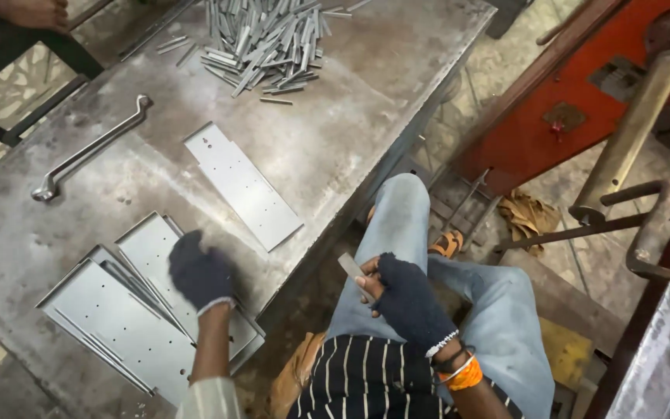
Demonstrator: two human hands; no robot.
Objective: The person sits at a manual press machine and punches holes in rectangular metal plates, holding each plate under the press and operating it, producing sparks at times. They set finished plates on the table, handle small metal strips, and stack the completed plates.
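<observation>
Gloved left hand point(200, 273) presses flat, released, on stacked grey sheet-metal plates point(129, 310); right hand point(405, 299) pinches a small flat metal strip point(353, 271).

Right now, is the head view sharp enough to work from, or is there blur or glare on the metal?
Head view: mostly sharp, in soft even light without hard shadows; the left hand on the stacked metal plates looks slightly smeared, the right hand with its small metal strip is crisp; only dull sheen on the single plate, no blown glare; table edges lean outwards, a wide-lens effect.
</observation>
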